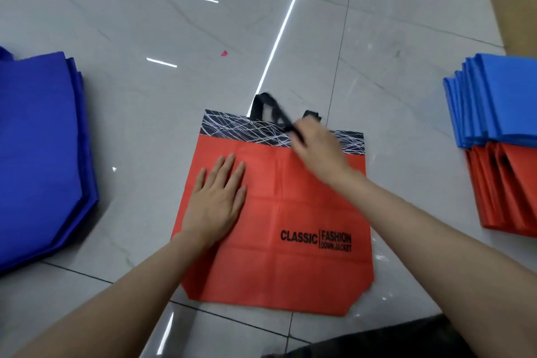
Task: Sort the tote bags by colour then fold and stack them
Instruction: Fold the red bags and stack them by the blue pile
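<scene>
- Fold step in hand: red tote bag (pixel 279 212) laid flat on the floor (pixel 174 23), between dark blue pile (pixel 37 154) and folded stack (pixel 499 102)
- Left hand (pixel 218 197) pressed flat on the bag, fingers straight, close together
- Right hand (pixel 316 148) blurred; black handle (pixel 270 107) apparently pinched
- Next, as judged: handles tucked down onto the panel, fold made along existing creases
- Fabric matte, grid-creased; floor glossy

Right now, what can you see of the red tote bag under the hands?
The red tote bag lies flat on the tiled floor, creased, seemingly non-woven fabric. A black band with white lines runs along its top; black print reads CLASSIC FASHION DOWN JACKET. The left hand presses flat on it; the right hand, blurred, pinches a black handle.
</scene>
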Motion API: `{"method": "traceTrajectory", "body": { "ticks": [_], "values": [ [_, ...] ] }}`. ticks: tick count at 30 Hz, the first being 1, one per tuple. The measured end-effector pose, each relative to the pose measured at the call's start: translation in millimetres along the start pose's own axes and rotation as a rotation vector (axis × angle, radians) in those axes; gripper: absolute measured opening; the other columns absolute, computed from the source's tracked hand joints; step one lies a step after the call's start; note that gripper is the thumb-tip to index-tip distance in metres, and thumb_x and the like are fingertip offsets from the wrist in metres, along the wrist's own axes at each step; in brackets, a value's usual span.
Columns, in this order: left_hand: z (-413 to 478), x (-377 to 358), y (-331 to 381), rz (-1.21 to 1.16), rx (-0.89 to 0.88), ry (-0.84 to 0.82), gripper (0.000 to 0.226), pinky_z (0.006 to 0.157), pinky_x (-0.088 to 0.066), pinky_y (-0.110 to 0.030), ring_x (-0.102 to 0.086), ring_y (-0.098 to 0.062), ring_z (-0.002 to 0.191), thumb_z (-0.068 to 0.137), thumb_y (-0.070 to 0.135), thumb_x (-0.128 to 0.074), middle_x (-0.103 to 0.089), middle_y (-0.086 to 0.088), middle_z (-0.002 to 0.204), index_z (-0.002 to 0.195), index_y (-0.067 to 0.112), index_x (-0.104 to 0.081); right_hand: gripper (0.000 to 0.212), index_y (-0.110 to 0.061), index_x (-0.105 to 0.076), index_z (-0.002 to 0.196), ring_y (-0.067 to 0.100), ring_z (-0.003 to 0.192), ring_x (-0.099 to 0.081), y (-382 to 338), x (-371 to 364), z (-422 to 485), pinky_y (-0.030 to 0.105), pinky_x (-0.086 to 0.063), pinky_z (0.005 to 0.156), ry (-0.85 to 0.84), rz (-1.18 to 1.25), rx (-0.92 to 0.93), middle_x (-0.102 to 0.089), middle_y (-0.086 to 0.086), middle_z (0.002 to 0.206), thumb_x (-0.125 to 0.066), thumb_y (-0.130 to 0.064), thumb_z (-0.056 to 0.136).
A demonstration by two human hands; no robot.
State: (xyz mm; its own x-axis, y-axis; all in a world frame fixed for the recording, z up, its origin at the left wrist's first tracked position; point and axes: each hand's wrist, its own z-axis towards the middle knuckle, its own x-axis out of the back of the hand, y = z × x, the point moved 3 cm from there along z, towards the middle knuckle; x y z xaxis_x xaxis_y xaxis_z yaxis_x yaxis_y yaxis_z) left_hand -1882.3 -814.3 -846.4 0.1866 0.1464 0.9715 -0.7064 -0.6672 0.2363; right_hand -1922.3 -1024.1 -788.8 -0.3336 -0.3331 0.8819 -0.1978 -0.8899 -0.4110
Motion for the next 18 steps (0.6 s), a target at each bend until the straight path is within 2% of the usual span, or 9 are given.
{"method": "traceTrajectory", "body": {
  "ticks": [2, 4, 6, 8, 9, 11, 13, 15, 18],
  "values": [
    [1, -1, 0, 0.005, -0.006, 0.015, 0.055, 0.109, -0.026, -0.047, -0.032, -0.025, 0.138, 0.096, 0.041, -0.022, -0.036, -0.007, 0.15, 0.141, 0.017, -0.041, 0.019, -0.001, -0.058, 0.107, 0.031, 0.088, -0.058, 16, 13, 34, 0.035, -0.043, 0.076, 0.207, 0.277, -0.316, -0.057, 0.016, 0.106, -0.053, -0.013, 0.093],
    [0, -1, 1, 0.004, -0.001, 0.013, 0.054, 0.109, -0.027, -0.047, -0.034, -0.025, 0.138, 0.096, 0.04, -0.023, -0.036, -0.007, 0.149, 0.141, 0.017, -0.042, 0.04, -0.003, -0.045, 0.13, 0.021, 0.102, -0.056, 24, 19, 55, 0.029, -0.043, 0.096, 0.27, 0.527, -0.474, -0.043, 0.012, 0.132, -0.055, -0.012, 0.092],
    [-1, -1, 0, 0.0, -0.001, 0.008, 0.054, 0.109, -0.026, -0.047, -0.033, -0.024, 0.138, 0.096, 0.041, -0.022, -0.036, -0.006, 0.15, 0.141, 0.018, -0.041, 0.062, -0.004, -0.023, 0.145, 0.023, 0.132, -0.036, 25, 18, 60, 0.015, -0.027, 0.108, 0.253, 0.535, -0.462, -0.017, 0.014, 0.151, -0.054, -0.009, 0.092],
    [1, 2, 1, -0.017, -0.005, -0.017, 0.057, 0.111, -0.022, -0.045, -0.029, -0.023, 0.14, 0.095, 0.044, -0.019, -0.031, -0.005, 0.152, 0.143, 0.019, -0.038, 0.069, -0.005, -0.013, 0.149, 0.022, 0.143, -0.015, 17, 18, 48, -0.004, -0.012, 0.099, 0.248, 0.414, -0.341, -0.002, 0.016, 0.156, -0.051, -0.003, 0.09],
    [1, 4, 2, -0.039, -0.003, -0.028, 0.061, 0.113, -0.017, -0.043, -0.024, -0.022, 0.142, 0.093, 0.047, -0.015, -0.027, -0.003, 0.154, 0.144, 0.021, -0.035, 0.071, -0.006, -0.012, 0.149, 0.023, 0.144, -0.015, 14, 19, 39, -0.007, -0.012, 0.095, 0.268, 0.376, -0.277, -0.001, 0.015, 0.156, -0.05, -0.001, 0.089],
    [0, 7, 2, -0.121, 0.013, -0.059, 0.07, 0.115, -0.005, -0.038, -0.01, -0.017, 0.145, 0.087, 0.054, -0.006, -0.015, 0.001, 0.157, 0.147, 0.025, -0.028, 0.069, -0.007, -0.019, 0.148, 0.025, 0.141, -0.025, 6, 24, 19, -0.003, -0.018, 0.097, 0.319, 0.34, -0.225, -0.009, 0.015, 0.155, -0.05, 0.0, 0.087],
    [-4, 15, 0, -0.186, 0.0, -0.062, 0.072, 0.115, -0.004, -0.038, -0.008, -0.018, 0.146, 0.085, 0.056, -0.006, -0.014, 0.001, 0.157, 0.146, 0.025, -0.031, 0.055, -0.004, -0.037, 0.138, 0.028, 0.134, -0.036, -3, 25, -8, 0.015, -0.031, 0.104, 0.262, 0.233, -0.16, -0.025, 0.017, 0.148, -0.05, 0.002, 0.085],
    [-15, 24, -4, -0.164, -0.076, -0.032, 0.062, 0.113, -0.014, -0.042, -0.023, -0.026, 0.142, 0.091, 0.049, -0.017, -0.028, -0.006, 0.153, 0.14, 0.02, -0.042, 0.04, -0.001, -0.053, 0.123, 0.031, 0.127, -0.044, -11, 18, -44, 0.035, -0.037, 0.105, 0.034, 0.067, 0.032, -0.04, 0.019, 0.14, -0.051, 0.003, 0.083],
    [-36, 30, -20, -0.095, -0.165, -0.017, 0.052, 0.102, -0.034, -0.049, -0.045, -0.036, 0.127, 0.098, 0.048, -0.022, -0.046, -0.016, 0.14, 0.129, 0.018, -0.05, 0.028, -0.008, -0.062, 0.109, 0.032, 0.114, -0.056, -19, 12, -100, 0.038, -0.041, 0.1, -0.224, -0.133, 0.249, -0.054, 0.016, 0.129, -0.052, -0.018, 0.085]
  ]
}}
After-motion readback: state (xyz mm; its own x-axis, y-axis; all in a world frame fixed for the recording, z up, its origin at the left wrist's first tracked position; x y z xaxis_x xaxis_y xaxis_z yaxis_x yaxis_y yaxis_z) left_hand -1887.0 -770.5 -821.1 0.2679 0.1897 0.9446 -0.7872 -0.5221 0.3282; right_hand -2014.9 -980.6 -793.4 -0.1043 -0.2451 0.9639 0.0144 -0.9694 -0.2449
